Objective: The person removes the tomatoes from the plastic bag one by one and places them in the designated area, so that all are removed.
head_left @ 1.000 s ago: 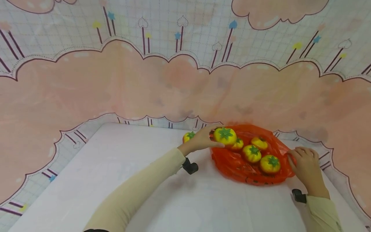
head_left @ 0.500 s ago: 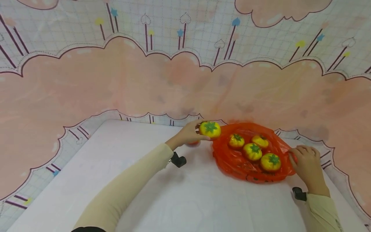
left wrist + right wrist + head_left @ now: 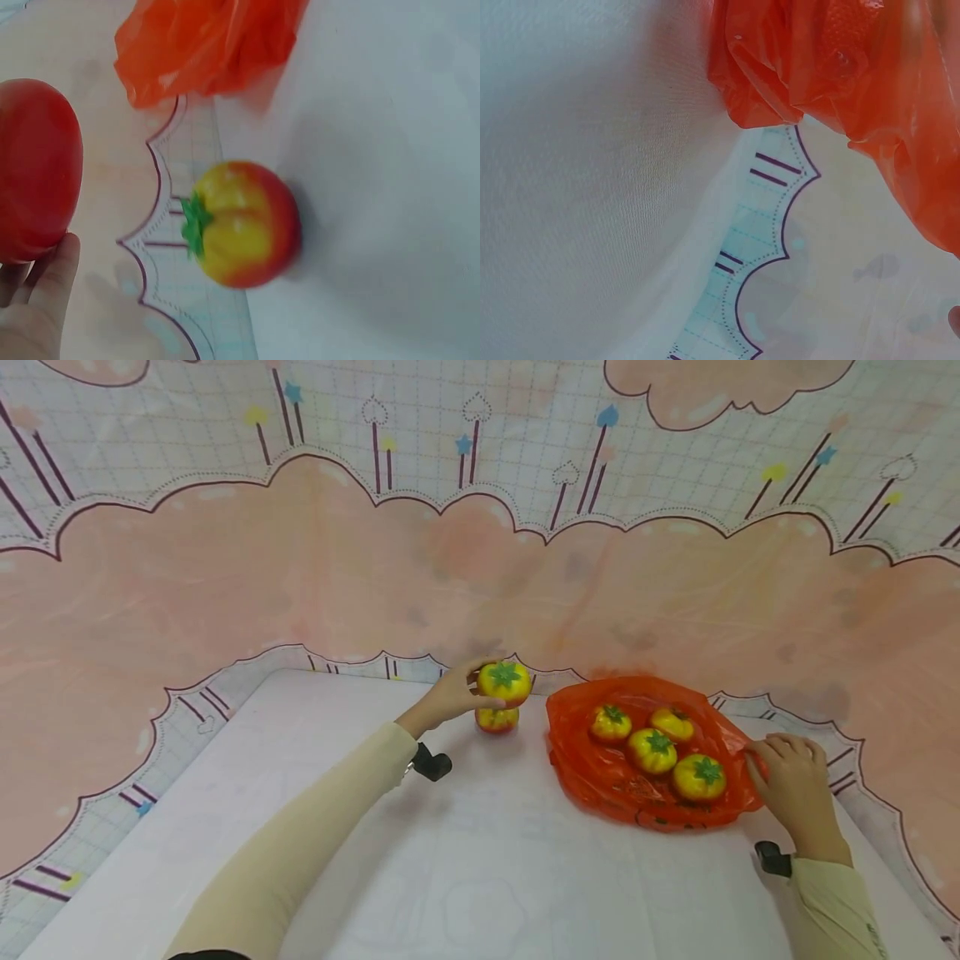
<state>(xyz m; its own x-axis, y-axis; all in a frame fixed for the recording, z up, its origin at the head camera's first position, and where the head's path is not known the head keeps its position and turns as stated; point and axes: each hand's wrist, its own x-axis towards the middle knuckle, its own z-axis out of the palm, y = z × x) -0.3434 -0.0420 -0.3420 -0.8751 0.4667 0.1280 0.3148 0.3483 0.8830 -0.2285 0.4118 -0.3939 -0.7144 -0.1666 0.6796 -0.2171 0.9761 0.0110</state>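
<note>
My left hand (image 3: 447,696) grips a yellow-and-red tomato (image 3: 506,683) with a green star-shaped top, its fingers on the far side and the thumb in front. From the left wrist view this tomato (image 3: 36,172) shows its smooth red underside. A second tomato (image 3: 497,722) stands on the table, just below the held one in the head view. To the right lies a wide-mouthed red plastic bag (image 3: 592,789) with several similar tomatoes (image 3: 652,752) in it. At the bag's right edge, my right hand (image 3: 797,789) pinches the plastic between thumb and fingers.
A white-covered table (image 3: 480,860) carries everything. Behind it hangs a patterned cloth (image 3: 375,585) with pink cloud shapes, close to the table's back edge. Black wrist-worn devices (image 3: 432,763) stick out below each wrist.
My left hand has carried the tomato left, out from over the bag to above the tomato on the table. The right hand has kept its place at the bag's edge.
</note>
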